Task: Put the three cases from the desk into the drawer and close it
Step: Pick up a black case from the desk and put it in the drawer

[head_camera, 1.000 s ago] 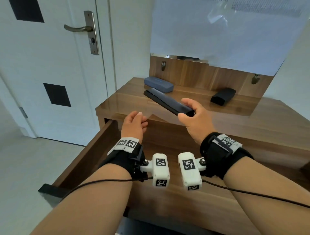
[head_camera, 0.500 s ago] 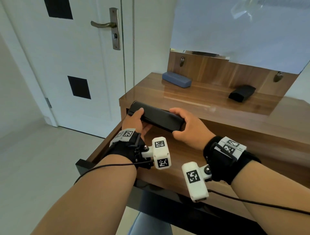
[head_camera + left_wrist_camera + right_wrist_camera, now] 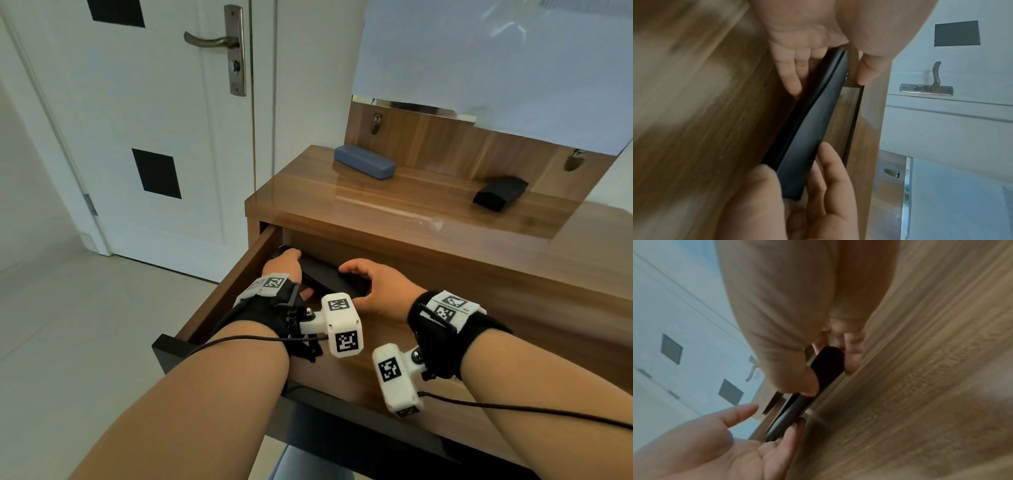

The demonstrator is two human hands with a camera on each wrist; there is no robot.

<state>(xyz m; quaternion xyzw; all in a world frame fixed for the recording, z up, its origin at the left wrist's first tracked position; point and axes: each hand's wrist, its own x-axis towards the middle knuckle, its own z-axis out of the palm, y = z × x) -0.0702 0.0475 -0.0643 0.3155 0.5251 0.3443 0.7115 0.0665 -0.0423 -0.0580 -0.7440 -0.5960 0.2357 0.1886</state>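
Note:
A long black case (image 3: 329, 278) lies low in the back left of the open wooden drawer (image 3: 233, 277). My right hand (image 3: 356, 278) grips its right end, thumb on one side and fingers on the other. My left hand (image 3: 294, 270) is at its left end, where straight fingers (image 3: 789, 81) lie along the case (image 3: 813, 129) and the thumb stands off it. A blue case (image 3: 364, 166) rests at the back left of the desk top (image 3: 394, 205). A short black case (image 3: 500, 192) sits at the back right.
A white door (image 3: 154, 120) with a metal handle stands just left of the desk. The drawer's dark front (image 3: 168, 346) sticks out toward me. A wooden back panel (image 3: 445, 144) with two hooks rises behind the desk top.
The long black case has gone from above the desk edge down into the drawer. My left hand joined the right on it, and its thumb is now off the case.

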